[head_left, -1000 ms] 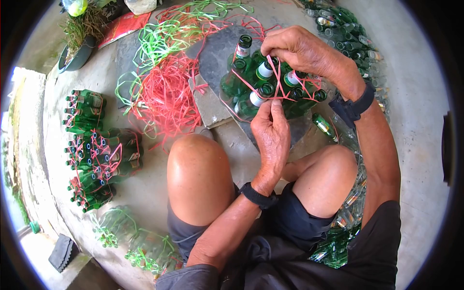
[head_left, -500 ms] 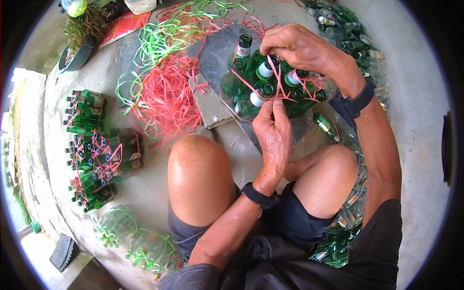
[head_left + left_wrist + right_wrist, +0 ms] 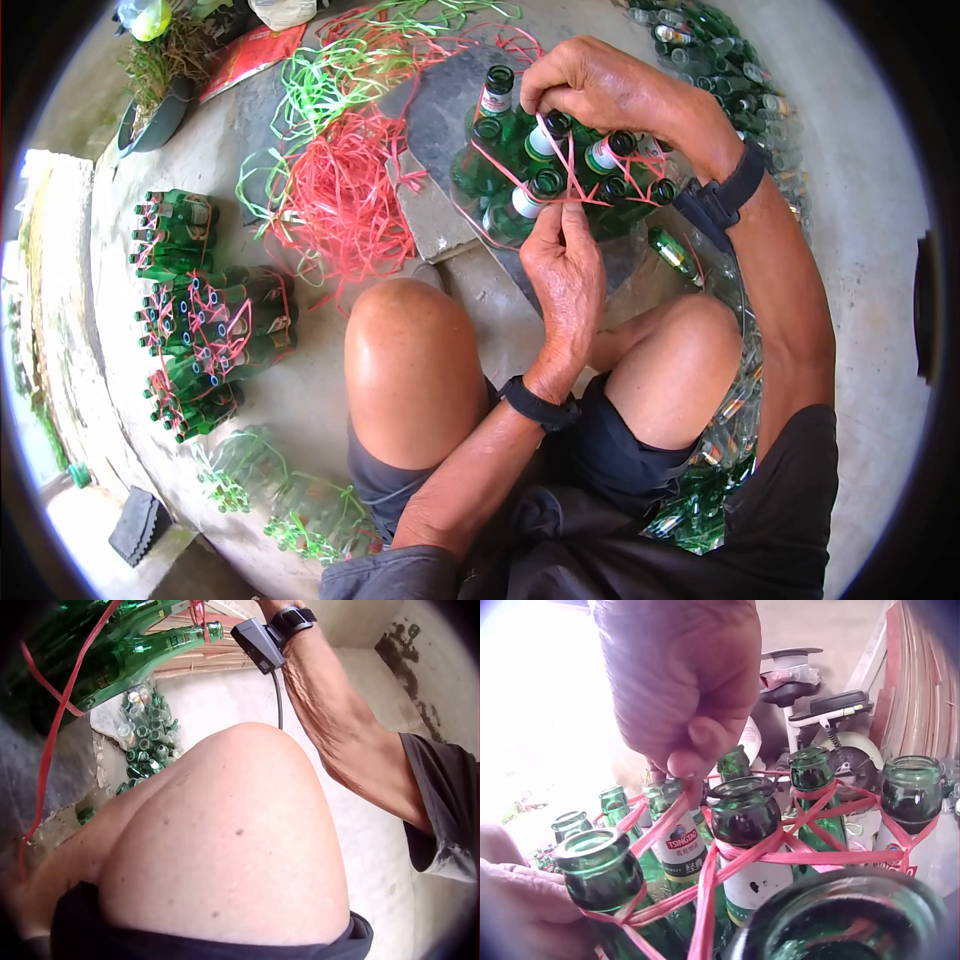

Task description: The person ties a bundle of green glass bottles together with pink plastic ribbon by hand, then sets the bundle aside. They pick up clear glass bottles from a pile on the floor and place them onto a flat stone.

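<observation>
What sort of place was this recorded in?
Probably a home yard or small workshop where bottles are sorted: it has a heap of loose bottles, red-tied bundles of green bottles, and what looks like a parked scooter.

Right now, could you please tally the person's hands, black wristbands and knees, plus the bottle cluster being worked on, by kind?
Hands: 2 (left hand, right hand)
Wristbands: 2 (left wristband, right wristband)
Knees: 2 (left knee, right knee)
Bottle cluster: 1
Total: 7
</observation>
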Motion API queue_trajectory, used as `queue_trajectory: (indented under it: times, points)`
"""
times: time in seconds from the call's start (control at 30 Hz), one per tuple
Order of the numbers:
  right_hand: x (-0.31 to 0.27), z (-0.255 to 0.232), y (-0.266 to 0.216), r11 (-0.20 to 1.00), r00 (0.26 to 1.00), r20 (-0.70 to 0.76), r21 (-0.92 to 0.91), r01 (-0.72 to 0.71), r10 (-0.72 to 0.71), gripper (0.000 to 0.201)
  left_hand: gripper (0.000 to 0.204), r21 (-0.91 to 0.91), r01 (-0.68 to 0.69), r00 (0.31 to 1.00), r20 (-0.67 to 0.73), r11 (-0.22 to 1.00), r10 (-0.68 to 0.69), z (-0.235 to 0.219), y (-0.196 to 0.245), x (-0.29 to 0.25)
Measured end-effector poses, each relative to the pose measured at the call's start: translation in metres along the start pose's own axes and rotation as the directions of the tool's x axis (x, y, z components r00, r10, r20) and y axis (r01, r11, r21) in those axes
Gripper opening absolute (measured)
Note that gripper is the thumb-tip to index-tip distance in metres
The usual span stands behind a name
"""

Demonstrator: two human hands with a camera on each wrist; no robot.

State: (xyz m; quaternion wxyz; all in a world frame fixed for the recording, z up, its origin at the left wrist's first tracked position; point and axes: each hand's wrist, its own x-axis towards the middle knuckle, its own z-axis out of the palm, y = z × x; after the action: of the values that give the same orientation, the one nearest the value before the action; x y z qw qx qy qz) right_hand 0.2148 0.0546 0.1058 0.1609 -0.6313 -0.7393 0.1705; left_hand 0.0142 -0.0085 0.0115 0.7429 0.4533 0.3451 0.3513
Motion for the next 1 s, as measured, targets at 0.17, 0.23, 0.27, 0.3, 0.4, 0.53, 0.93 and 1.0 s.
queue_trajectory:
  times: [0.17,0.23,0.27,0.3,0.4,0.53,0.93,1.0]
  points:
    - [0.002,0.005,0.007,0.935,0.953,0.113,0.189,-0.299,0.282,0.012,0.027,-0.004,0.002,1.000,-0.022,1.000,-0.002,0.001,0.002,-0.001]
    - [0.005,-0.005,-0.006,0.918,0.933,0.162,0.185,-0.350,0.322,0.012,0.026,-0.013,-0.006,1.000,-0.022,1.000,0.006,0.000,-0.001,-0.001]
    - [0.005,-0.009,-0.011,0.900,0.909,0.211,0.179,-0.397,0.359,0.012,0.026,-0.022,-0.015,1.000,-0.025,1.000,0.014,0.000,-0.002,-0.001]
    - [0.005,-0.007,-0.010,0.899,0.909,0.209,0.181,-0.398,0.360,0.012,0.026,-0.020,-0.014,1.000,-0.023,1.000,0.014,-0.001,-0.002,-0.002]
    - [0.006,-0.002,-0.003,0.908,0.922,0.173,0.187,-0.376,0.347,0.012,0.029,-0.005,0.009,1.000,-0.016,1.000,-0.009,-0.006,0.000,-0.003]
    - [0.004,-0.003,-0.005,0.916,0.924,0.195,0.172,-0.363,0.330,0.013,0.029,0.002,0.021,0.999,-0.026,1.000,-0.021,-0.011,0.004,-0.007]
    - [-0.033,-0.011,-0.035,0.949,0.940,-0.163,0.148,-0.277,0.300,0.016,0.028,0.021,0.032,0.999,0.012,0.999,-0.032,-0.020,0.021,-0.005]
    - [-0.049,-0.019,-0.045,0.968,0.943,-0.224,0.029,-0.248,0.248,0.017,0.028,0.045,0.044,0.999,0.028,0.998,-0.045,-0.023,0.023,-0.003]
